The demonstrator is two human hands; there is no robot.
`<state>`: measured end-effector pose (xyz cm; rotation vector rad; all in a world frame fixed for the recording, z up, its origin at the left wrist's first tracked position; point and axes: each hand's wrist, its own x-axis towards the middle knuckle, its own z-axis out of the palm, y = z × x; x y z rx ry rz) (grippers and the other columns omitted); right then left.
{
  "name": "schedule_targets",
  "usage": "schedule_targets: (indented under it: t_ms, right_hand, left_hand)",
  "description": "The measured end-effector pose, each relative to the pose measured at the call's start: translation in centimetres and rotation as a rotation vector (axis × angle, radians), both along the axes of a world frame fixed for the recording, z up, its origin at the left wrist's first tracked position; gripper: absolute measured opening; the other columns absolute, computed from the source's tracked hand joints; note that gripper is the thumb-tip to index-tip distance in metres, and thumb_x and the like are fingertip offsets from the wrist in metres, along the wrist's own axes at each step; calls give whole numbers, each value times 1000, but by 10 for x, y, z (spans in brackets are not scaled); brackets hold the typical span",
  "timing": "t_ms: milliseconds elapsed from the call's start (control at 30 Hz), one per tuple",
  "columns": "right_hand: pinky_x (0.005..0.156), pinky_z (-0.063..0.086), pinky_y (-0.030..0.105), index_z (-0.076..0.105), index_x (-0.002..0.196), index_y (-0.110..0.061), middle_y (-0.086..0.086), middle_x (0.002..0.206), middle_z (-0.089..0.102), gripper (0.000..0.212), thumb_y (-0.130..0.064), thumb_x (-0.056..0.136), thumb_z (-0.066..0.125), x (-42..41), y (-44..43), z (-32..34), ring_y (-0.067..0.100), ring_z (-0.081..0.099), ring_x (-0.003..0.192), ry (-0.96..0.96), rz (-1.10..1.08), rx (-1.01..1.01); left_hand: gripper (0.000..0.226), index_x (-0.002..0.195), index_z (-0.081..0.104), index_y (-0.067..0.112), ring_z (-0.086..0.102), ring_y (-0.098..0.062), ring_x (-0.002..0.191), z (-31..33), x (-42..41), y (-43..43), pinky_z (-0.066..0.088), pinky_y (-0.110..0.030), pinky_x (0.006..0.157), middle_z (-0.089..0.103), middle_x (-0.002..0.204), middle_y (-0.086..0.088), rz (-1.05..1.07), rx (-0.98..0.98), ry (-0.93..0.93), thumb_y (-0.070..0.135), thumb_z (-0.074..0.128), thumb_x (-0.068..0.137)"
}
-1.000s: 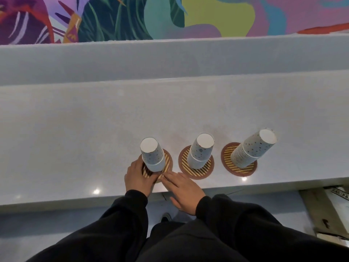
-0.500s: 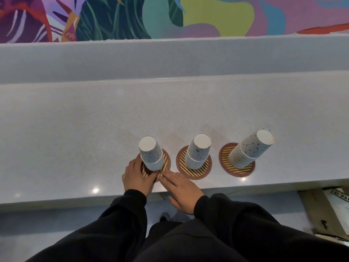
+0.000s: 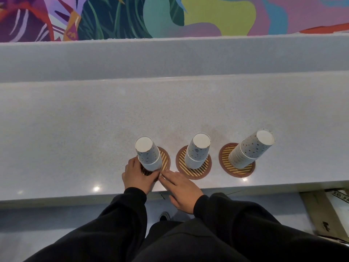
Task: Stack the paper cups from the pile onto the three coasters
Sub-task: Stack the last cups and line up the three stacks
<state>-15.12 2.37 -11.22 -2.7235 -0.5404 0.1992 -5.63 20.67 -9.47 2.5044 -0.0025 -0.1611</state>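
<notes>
Over the last second almost nothing has moved. The left hand point(image 3: 135, 175) is still at the foot of the left stack point(image 3: 148, 155), its fingers curled round the lowest cups where they meet the left coaster point(image 3: 165, 157). The right hand point(image 3: 181, 190) still lies flat just beside it, fingers straight and close together, with the fingertips point(image 3: 163, 174) touching the coaster's near rim. The only shift is a slight drift of the view. All the cups in sight stand upside down in three stacks along the near edge of the counter point(image 3: 94, 138). Besides the left one, there is the middle stack point(image 3: 197, 151) on the middle coaster point(image 3: 196, 173) and the taller right stack point(image 3: 249, 150) on the right coaster point(image 3: 226, 154). Each stack is on its own coaster, and the three are apart from one another. No loose pile of cups shows anywhere on the counter. That suggests the stacking itself is done or nearly so, and that the hands are only steadying or squaring the left stack on its coaster. The left stack sits toward the far left of its coaster rather than at its centre, so a small nudge may be what is left.
</notes>
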Motion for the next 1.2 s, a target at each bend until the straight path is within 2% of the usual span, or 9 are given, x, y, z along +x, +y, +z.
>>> schedule_targets:
  t_ms: [200,500,633,800,1033,1200]
  right_hand:
    - [126,10,36,22,163,-17,7,170,21,79,-25,93,59,0,-1,0,26,21,155,14,6,1]
    - [126,4,34,21,163,-18,7,170,20,77,-24,95,57,-1,-2,1,25,19,157,19,0,9]
    - [127,4,37,19,164,-19,6,172,17,79,-24,95,59,-1,-3,0,25,15,158,40,-1,7]
    - [122,-11,31,19,164,-19,4,173,13,81,-24,94,59,0,-3,1,22,9,160,53,9,4]
    - [124,0,41,16,164,-21,3,173,11,87,-32,92,64,1,3,-2,22,9,160,56,40,-54]
    - [124,-2,43,12,165,-22,2,174,7,88,-34,93,63,1,4,-3,21,7,160,52,39,-63]
  left_hand:
    - [83,131,52,24,54,-24,120,-3,2,4,44,-48,100,59,128,0,-18,-14,1,66,81,66]
    - [77,128,54,26,56,-22,116,-5,2,4,46,-48,98,61,123,3,-25,4,-7,64,82,67]
    - [77,128,54,27,57,-21,115,-6,2,4,47,-49,98,61,122,3,-21,0,-4,65,82,67]
    - [75,125,55,27,58,-21,113,-6,2,4,48,-50,98,61,120,4,-15,1,-6,64,84,66]
    - [76,125,57,24,59,-22,113,-4,1,12,49,-50,98,62,119,2,0,-28,-10,61,87,65]
    - [78,125,57,26,61,-22,111,-2,1,14,53,-52,95,62,118,3,1,-37,2,62,87,62]
